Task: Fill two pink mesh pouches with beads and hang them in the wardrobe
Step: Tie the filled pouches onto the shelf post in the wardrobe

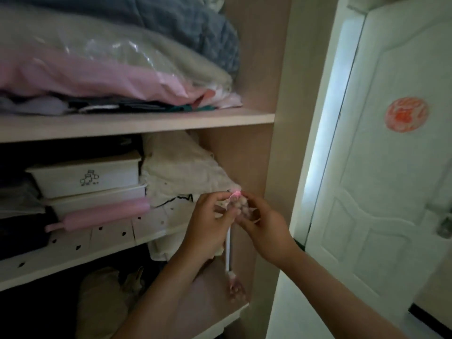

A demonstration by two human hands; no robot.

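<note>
Pinching a bead-filled pink mesh pouch (238, 204) between them, left hand (210, 225) and right hand (265, 228) both grip it.

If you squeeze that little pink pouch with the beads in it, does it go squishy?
Probably lumpy, not squishy: the pink pouch bulges with round beads between the left hand and right hand. Its mesh looks thin and floppy. It is likely light, since fingers alone hold it.

Two hands (208, 216) (264, 226), one pouch (238, 204), two boxes (85, 174) (97, 199).
</note>
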